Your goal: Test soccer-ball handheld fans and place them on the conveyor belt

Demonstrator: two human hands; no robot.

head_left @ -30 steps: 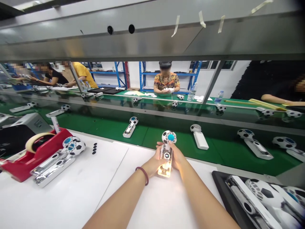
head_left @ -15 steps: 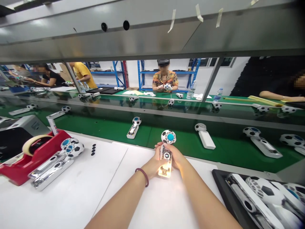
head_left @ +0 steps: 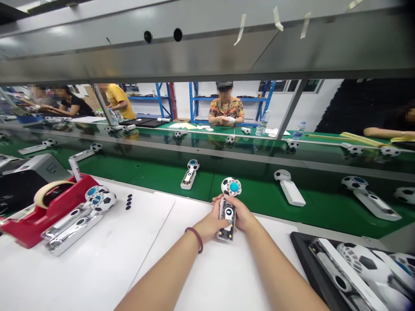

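Observation:
Between my hands is a handheld device [head_left: 231,187] with a round football-patterned head, a blue centre and a clear body showing its circuit board. My left hand [head_left: 214,221] grips the body from the left, its thumb lying across the lower front. Around the right side of the body and just below the head, my right hand [head_left: 240,212] is closed. The device is held upright over the near edge of the green belt and the white table [head_left: 181,250]. A small round display on the body is lit, while the lamps near its bottom look unlit.
A red tape dispenser [head_left: 61,207] and two similar devices [head_left: 78,224] lie at the left, beside black dots [head_left: 129,202]. A black tray [head_left: 301,255] of devices is at the right. More devices lie on the green belt [head_left: 162,172]. A person [head_left: 226,108] sits opposite.
The bright glow at the bottom of the held device has gone out. Both hands keep their hold. Devices on the belt appear slightly further right, and the view has shifted a little.

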